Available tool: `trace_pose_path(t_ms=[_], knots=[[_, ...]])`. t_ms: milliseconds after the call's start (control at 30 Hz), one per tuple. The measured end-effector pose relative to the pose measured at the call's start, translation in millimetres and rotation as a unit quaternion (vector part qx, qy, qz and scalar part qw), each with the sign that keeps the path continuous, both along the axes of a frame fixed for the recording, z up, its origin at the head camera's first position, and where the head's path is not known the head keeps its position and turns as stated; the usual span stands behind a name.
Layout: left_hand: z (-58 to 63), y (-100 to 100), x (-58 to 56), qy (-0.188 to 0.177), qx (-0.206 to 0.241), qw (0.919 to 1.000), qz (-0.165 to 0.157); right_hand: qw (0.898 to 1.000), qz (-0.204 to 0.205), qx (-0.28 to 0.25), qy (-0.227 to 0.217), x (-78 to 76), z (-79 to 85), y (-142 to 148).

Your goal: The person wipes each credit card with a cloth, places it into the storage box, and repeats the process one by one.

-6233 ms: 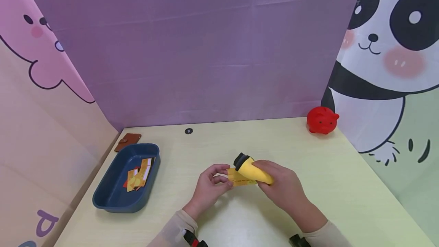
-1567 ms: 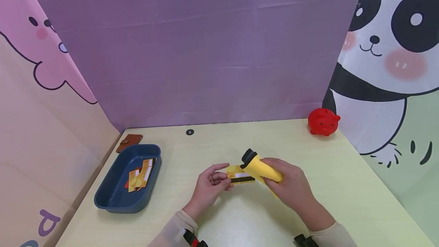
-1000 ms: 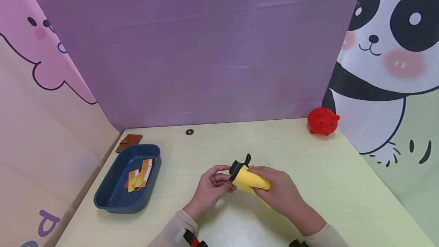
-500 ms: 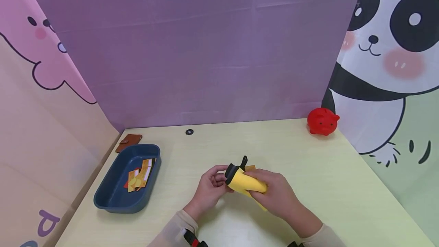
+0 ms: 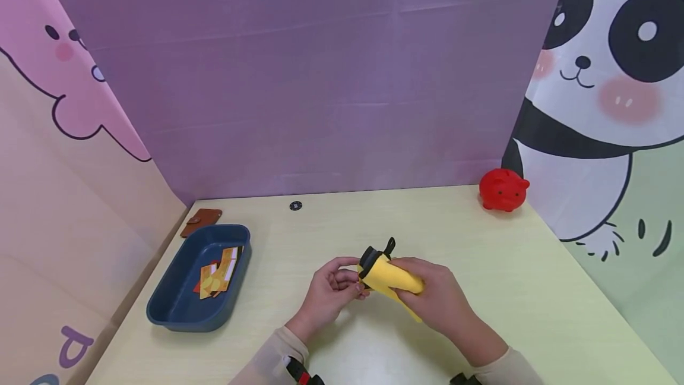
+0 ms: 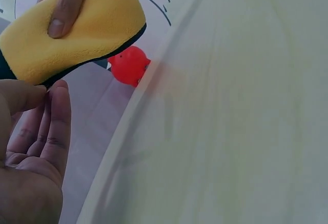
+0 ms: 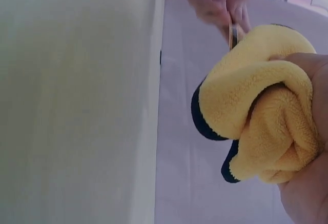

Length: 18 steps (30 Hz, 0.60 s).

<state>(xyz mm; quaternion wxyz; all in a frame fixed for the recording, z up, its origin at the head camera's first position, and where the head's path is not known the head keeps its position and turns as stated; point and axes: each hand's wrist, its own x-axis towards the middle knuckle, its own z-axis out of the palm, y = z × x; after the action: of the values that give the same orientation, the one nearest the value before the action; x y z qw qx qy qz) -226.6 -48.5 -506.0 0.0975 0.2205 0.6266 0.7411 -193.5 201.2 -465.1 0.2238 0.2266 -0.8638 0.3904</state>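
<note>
My right hand [image 5: 435, 296] grips a folded yellow microfiber cloth [image 5: 392, 278] with dark edging and a small black loop. My left hand [image 5: 331, 290] pinches a bank card [image 7: 233, 35] by its edge between thumb and fingers. In the head view the cloth lies over most of the card, so only slivers of it show. The right wrist view shows the card edge-on, with the fluffy cloth bunched against it. Both hands are held above the table. Seen from the left wrist, the thumb of the right hand presses on the cloth.
To the left, a blue tray [image 5: 160, 308] holds several yellow and red cards [image 5: 219, 275]. A brown wallet [image 5: 202, 221] lies behind it. Near the back edge is a black poker chip [image 5: 295, 205]. At the back right corner stands a red piggy bank [image 5: 503, 189].
The card has been flipped from its plain yellow side to the striped one. My right hand has brought the cloth left over it, sliding it along. My left hand has kept its grip.
</note>
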Motion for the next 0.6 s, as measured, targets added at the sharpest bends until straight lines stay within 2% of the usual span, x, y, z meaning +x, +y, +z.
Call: trace_pose_path(t_ms=[100,200,433,600], knots=[[-1.5,0.7,0.0,0.012,-0.015,0.9997,0.011,1.000,0.030,-0.004,0.000,2.8,-1.8,-5.0],[-1.7,0.4,0.2,0.021,-0.021,0.9994,0.020,0.999,0.040,-0.004,0.005,4.3,-0.7,-6.3],[3.1,-1.8,0.9,-0.006,-0.001,1.0000,0.003,1.000,-0.023,0.016,0.000,-2.3,3.4,7.6],[3.6,-2.3,-0.3,-0.012,-0.002,0.9999,0.008,0.998,-0.057,0.006,-0.011,-5.8,6.0,19.6]])
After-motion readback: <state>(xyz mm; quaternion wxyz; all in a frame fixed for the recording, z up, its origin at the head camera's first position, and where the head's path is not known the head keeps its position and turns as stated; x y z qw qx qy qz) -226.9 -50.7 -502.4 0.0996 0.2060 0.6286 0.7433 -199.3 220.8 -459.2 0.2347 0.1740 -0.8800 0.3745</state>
